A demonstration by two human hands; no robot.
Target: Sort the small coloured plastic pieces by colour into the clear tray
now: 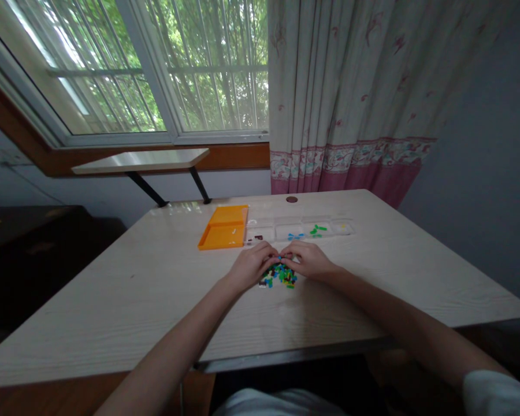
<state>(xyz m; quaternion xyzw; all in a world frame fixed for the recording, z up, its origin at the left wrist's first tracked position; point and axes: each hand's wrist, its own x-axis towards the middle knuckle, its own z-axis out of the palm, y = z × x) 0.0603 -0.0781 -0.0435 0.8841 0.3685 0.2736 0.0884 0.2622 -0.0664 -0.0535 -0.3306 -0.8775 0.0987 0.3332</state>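
Observation:
My left hand (252,266) and my right hand (308,259) meet over the middle of the table, fingertips almost touching. Between them they pinch a tiny blue building brick (279,258), partly covered by the fingers. Just below lies a loose pile of small bricks (281,276) in blue, green, yellow and dark brown. Behind my hands stands a clear compartment tray (287,221). Dark brown pieces (258,237), blue pieces (295,236) and green pieces (318,230) lie in separate compartments of it. A few pale yellow pieces (343,226) are at its right end.
An orange case (223,226) lies opened flat, left of the tray. The pale wooden table (164,300) has a dark round cable cap (292,199) near its back edge. A raised shelf (143,160) stands at the back left, before the window; a curtain (333,115) hangs behind.

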